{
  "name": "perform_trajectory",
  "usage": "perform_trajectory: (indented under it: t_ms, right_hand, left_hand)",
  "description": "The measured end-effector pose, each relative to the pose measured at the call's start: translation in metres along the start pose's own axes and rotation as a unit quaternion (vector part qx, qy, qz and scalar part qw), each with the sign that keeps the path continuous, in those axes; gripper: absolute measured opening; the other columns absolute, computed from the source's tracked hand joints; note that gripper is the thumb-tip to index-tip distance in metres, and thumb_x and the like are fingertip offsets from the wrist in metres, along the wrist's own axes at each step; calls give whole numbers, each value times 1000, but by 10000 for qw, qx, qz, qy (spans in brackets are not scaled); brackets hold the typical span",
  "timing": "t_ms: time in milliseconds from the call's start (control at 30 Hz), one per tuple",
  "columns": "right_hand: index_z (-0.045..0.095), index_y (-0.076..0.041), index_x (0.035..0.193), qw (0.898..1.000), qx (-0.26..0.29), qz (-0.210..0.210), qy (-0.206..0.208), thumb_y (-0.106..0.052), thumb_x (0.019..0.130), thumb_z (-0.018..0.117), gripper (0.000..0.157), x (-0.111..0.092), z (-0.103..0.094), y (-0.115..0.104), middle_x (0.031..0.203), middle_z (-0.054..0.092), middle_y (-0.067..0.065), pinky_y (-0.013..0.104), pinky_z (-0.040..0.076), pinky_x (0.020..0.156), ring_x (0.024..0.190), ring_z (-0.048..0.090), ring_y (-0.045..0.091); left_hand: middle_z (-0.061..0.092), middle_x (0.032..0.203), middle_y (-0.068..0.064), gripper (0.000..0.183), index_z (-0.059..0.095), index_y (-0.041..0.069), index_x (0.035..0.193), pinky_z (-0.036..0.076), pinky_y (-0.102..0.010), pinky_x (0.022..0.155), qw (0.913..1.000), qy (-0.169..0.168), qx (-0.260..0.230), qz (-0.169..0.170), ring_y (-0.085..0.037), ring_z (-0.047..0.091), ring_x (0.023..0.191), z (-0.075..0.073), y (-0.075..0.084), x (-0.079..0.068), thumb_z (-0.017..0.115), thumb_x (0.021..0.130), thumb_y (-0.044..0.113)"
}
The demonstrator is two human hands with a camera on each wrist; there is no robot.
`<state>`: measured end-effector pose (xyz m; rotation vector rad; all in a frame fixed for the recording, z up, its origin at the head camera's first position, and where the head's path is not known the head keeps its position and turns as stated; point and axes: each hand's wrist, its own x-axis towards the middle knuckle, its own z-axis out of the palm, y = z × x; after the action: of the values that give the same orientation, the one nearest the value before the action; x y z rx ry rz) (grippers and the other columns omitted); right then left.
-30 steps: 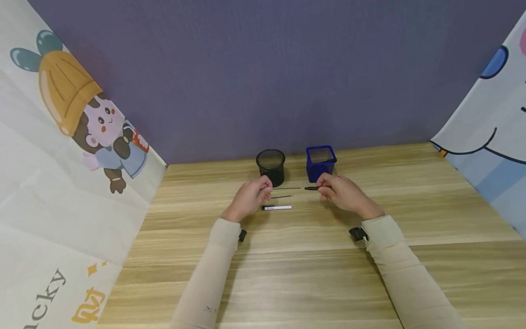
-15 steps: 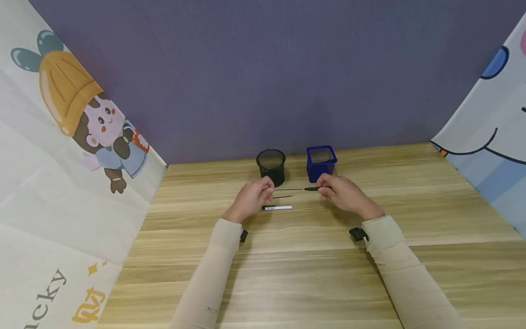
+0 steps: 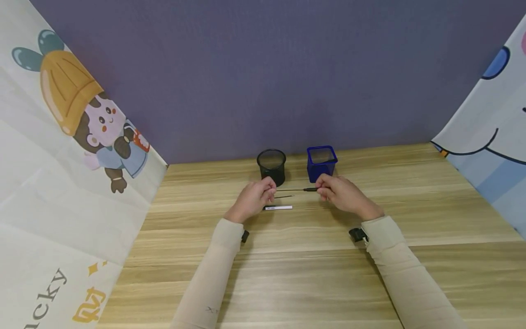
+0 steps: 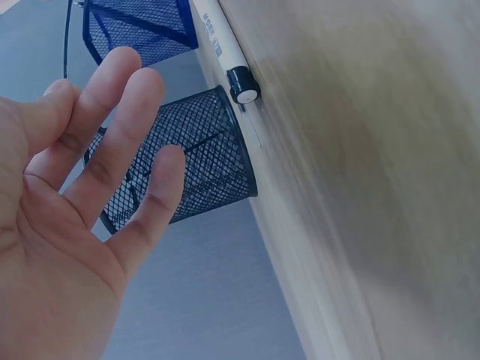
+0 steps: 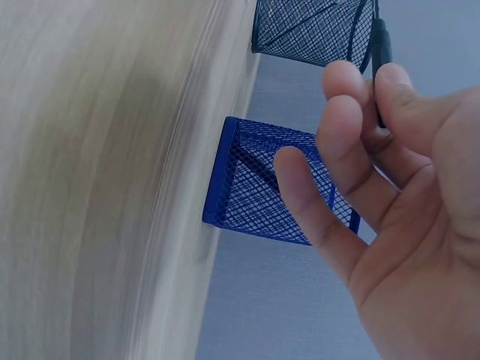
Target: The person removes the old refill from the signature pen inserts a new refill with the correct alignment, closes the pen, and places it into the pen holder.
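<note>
Between thumb and fingertip, my left hand (image 3: pixel 255 196) pinches the far left end of a thin dark rod (image 3: pixel 289 190). My right hand (image 3: pixel 342 195) pinches a short black tapered handle (image 3: pixel 310 189), its narrow end toward the left. Rod and handle lie in one line, and the rod's right end meets the handle's tip. In the right wrist view the thin rod runs straight out of the handle (image 5: pixel 382 45). The left wrist view shows the other fingers of the left hand (image 4: pixel 90 187) spread loosely. A second thin dark stick (image 3: pixel 284 197) lies on the table just below.
A white marker with a black cap (image 3: pixel 279 208) lies nearer me. Behind the hands stand a round black mesh pen cup (image 3: pixel 273 174) and a square blue mesh pen cup (image 3: pixel 319 172) holding something dark. A purple-grey panel (image 3: pixel 287 77) rises along the table's back edge.
My left hand has shifted slightly right with the thin rod, closing the gap between rod and black handle; the two now meet. My right hand has stayed nearly still.
</note>
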<state>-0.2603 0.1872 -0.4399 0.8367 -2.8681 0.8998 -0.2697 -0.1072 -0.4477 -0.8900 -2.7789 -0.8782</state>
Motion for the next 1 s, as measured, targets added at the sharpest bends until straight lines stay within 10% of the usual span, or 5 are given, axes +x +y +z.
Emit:
perform_trajectory:
  t_ms: [1000]
  right_hand:
    - [60, -14, 100, 9999, 84, -31, -85, -18, 98, 56, 6, 1, 4, -2, 74, 65, -3, 25, 46, 58, 64, 58, 7]
  left_hand:
    - [68, 76, 5, 14, 60, 13, 100, 48, -23, 62, 9998, -158, -21, 88, -3, 59, 65, 4, 6, 0, 49, 101, 23]
